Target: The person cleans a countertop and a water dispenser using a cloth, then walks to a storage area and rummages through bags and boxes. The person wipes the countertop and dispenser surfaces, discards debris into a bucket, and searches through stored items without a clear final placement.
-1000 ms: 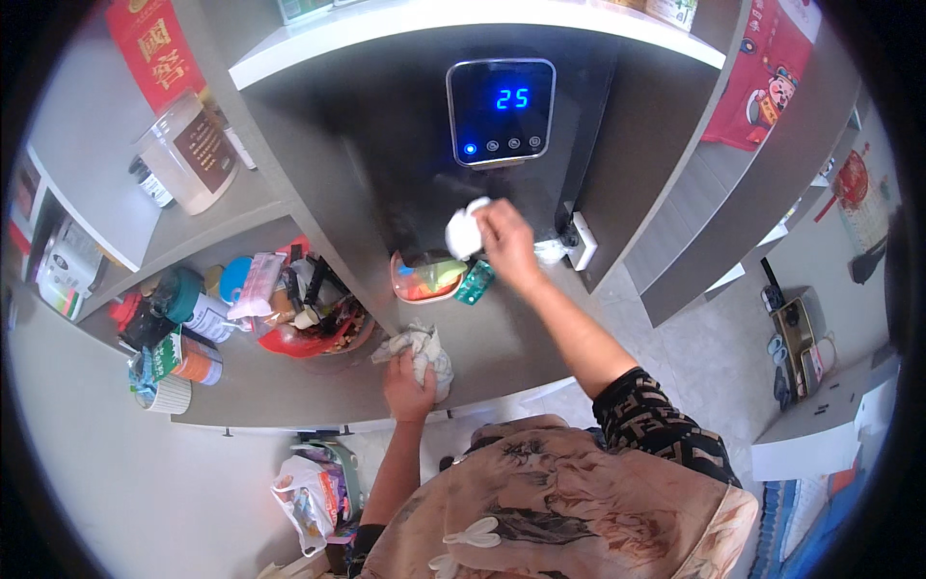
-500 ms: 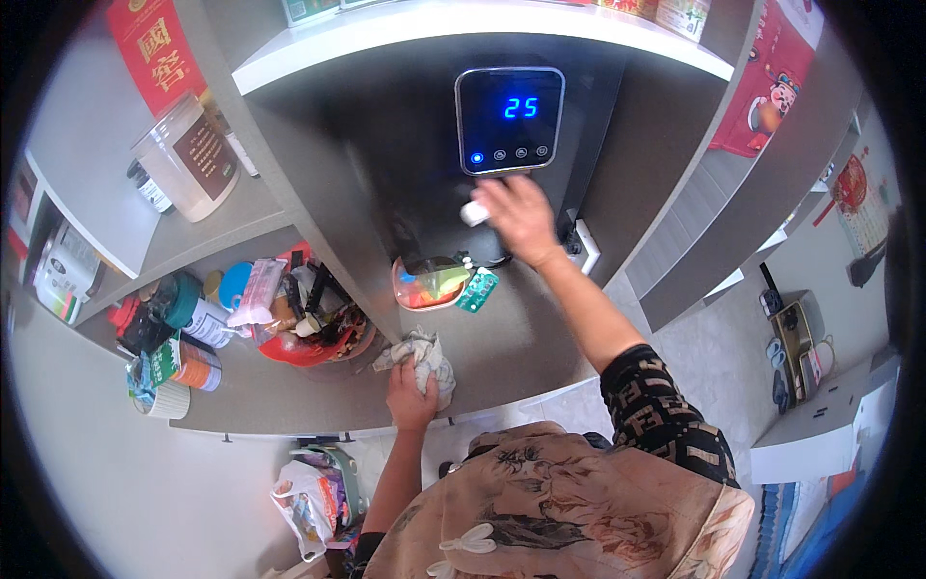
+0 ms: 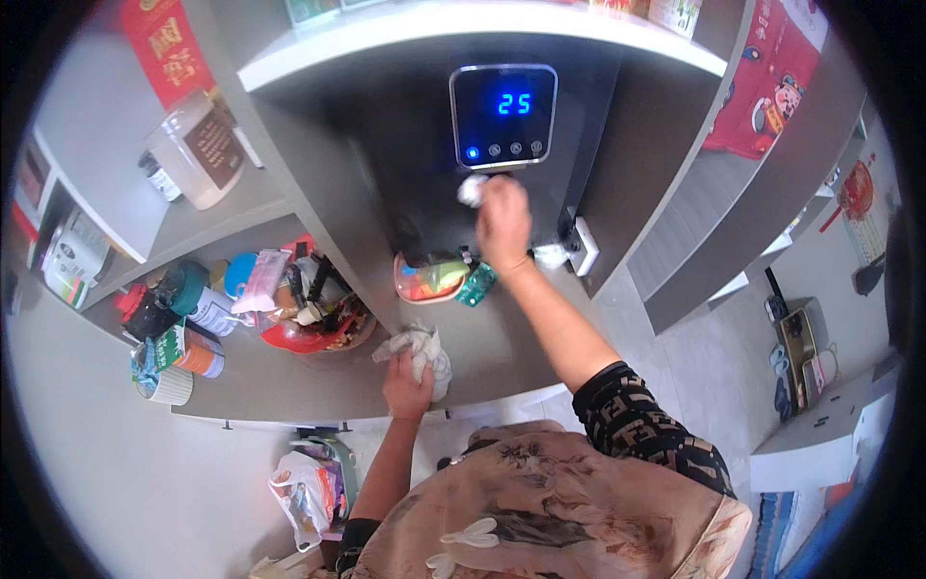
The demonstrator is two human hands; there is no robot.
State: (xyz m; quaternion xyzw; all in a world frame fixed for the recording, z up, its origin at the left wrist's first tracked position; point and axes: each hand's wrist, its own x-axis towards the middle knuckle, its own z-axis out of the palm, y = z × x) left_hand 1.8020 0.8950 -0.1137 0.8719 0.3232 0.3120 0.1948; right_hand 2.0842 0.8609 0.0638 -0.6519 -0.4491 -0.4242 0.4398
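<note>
My right hand (image 3: pixel 503 220) is raised in front of a dark water dispenser (image 3: pixel 415 145), just under its lit display panel (image 3: pixel 503 116). Pinched between its fingers is a small white thing (image 3: pixel 472 190), blurred; I cannot tell its kind. On the counter's front part, my left hand (image 3: pixel 409 386) is closed on a crumpled pale cloth (image 3: pixel 424 349). Behind the cloth sits a small tray (image 3: pixel 424 294) with coloured pieces in it. A green blister pack (image 3: pixel 476 286) lies against its right side.
A red basket (image 3: pixel 299 335) crammed with odds and ends stands left, beside bottles (image 3: pixel 209 311) and a white ribbed pot (image 3: pixel 171 386). A clear canister (image 3: pixel 198 150) is on the shelf above. A white socket block (image 3: pixel 583 246) is at the right. Below the counter hangs a filled plastic bag (image 3: pixel 302 494).
My right hand has shifted slightly left with the small white thing, which is now higher, close under the panel. My left hand stays on the cloth.
</note>
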